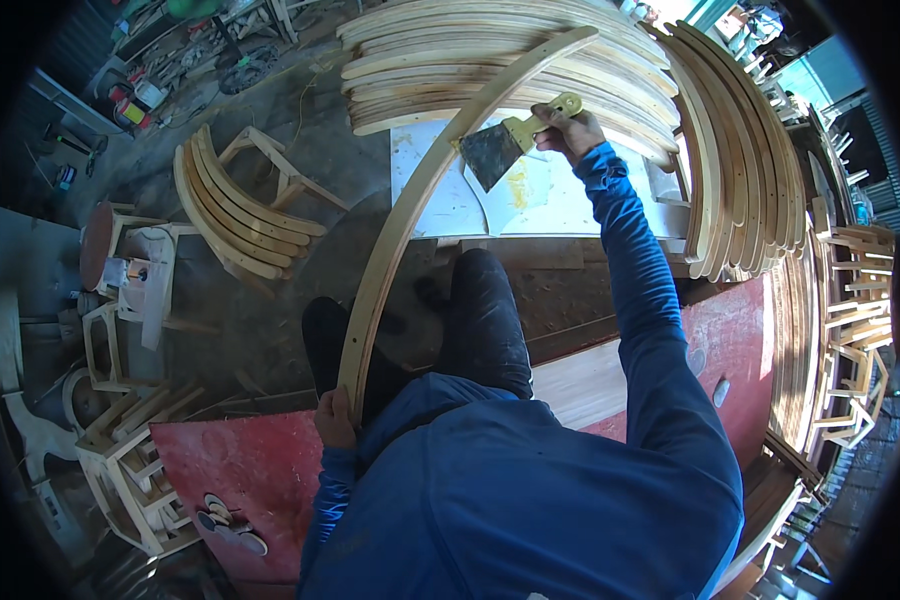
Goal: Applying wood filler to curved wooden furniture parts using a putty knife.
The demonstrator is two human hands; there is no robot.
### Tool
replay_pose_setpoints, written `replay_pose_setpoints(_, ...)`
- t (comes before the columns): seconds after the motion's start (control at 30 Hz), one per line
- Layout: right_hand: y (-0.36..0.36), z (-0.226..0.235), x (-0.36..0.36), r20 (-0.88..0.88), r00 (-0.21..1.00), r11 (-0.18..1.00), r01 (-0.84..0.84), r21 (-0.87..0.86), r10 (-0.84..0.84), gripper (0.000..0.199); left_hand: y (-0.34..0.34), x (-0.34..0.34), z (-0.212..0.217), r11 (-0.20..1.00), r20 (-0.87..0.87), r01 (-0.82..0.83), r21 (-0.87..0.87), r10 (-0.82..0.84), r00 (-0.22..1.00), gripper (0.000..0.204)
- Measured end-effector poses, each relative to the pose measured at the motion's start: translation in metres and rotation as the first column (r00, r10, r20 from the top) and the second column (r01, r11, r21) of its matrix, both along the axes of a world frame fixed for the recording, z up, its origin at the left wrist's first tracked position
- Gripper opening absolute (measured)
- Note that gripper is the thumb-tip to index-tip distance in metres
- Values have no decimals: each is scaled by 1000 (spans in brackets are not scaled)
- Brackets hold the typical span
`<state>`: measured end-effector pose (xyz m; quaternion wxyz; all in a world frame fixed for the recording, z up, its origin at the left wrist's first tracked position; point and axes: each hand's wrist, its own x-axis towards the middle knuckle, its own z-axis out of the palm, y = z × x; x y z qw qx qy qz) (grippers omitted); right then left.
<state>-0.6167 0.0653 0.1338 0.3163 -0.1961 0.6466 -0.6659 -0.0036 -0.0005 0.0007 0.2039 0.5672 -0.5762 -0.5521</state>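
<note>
A long curved wooden piece [400, 225] slants up from my lap, its far end lying over a stack of similar pieces. My left hand [336, 418] is closed around its near end. In my right hand [570, 134] is a wide putty knife [495, 155] with a yellowish handle. One corner of its dark blade meets or nearly meets the edge of the curved piece. Beneath the blade lies a white board [560, 205] with yellowish smears on it.
Stacked curved wooden pieces [510, 70] fill the far side, with more [740, 150] at the right. Several others rest on a stand [240, 215] at the left. Wooden frames [135, 470] stand near a red surface [240, 470] holding round discs [220, 515]. Stools [105, 245] stand farther left.
</note>
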Motion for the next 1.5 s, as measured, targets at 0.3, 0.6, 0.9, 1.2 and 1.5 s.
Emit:
replay_pose_setpoints(0.3,3,-10,-11,72,997,998,38,-54,-34,35,0,-3,6,1000,5,15,-13,-15,1000,41)
replay_pose_setpoints(0.6,13,-13,-45,-4,894,850,426,-310,-449,38,-9,3,0,984,-37,7,176,0,999,39)
replay_pose_setpoints(0.9,15,-24,-9,54,996,975,86,-206,-76,37,-15,-10,35,856,-43,-38,515,70,997,38)
replay_pose_setpoints(1.2,16,-19,-37,-23,888,834,422,-355,-459,34,-14,-8,31,860,-68,11,510,27,997,43)
replay_pose_setpoints(1.5,21,-5,-32,45,931,904,363,-225,-362,30,-5,-6,4,976,-64,4,219,10,998,39)
